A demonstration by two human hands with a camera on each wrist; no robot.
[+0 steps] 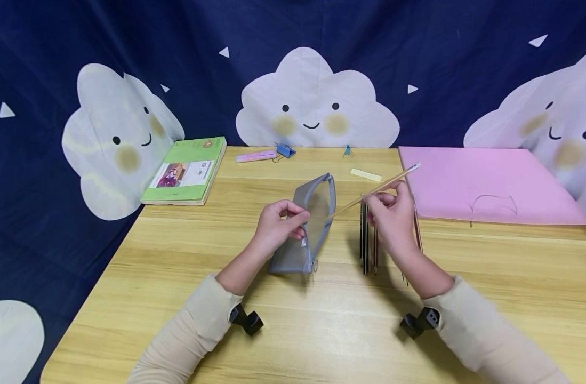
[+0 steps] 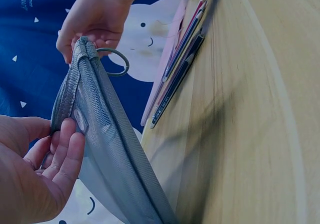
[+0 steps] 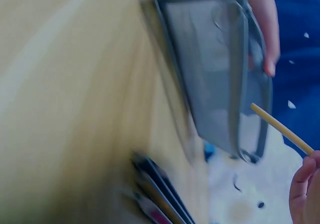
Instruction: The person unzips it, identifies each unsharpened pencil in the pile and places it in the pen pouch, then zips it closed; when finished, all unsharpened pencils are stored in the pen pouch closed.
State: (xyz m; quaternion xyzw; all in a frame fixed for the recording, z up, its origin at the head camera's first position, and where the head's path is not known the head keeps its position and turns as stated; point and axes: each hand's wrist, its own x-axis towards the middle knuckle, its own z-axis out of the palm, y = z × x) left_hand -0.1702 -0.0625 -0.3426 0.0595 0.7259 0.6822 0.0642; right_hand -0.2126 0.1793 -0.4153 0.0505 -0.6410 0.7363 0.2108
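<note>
My left hand (image 1: 279,226) pinches the rim of a grey mesh zip pencil case (image 1: 289,257) between thumb and fingers. The case stands tilted, its mouth spread apart and facing right. A ring pull (image 2: 125,63) hangs at one end of the zip. In my right hand (image 1: 391,216) I pinch a yellow pencil (image 1: 393,180) near its middle. It slants, the pale end up to the right and the other end down at the case's mouth. Below the right hand, several dark pencils (image 1: 364,240) lie side by side on the table, partly hidden by the hand.
A green book (image 1: 182,176) lies at the back left. Along the back edge are a pink-purple pen-shaped item (image 1: 256,156), a blue binder clip (image 1: 286,151), a smaller teal clip (image 1: 347,152) and a pale yellow strip (image 1: 366,175). A pink sheet (image 1: 484,181) covers the back right.
</note>
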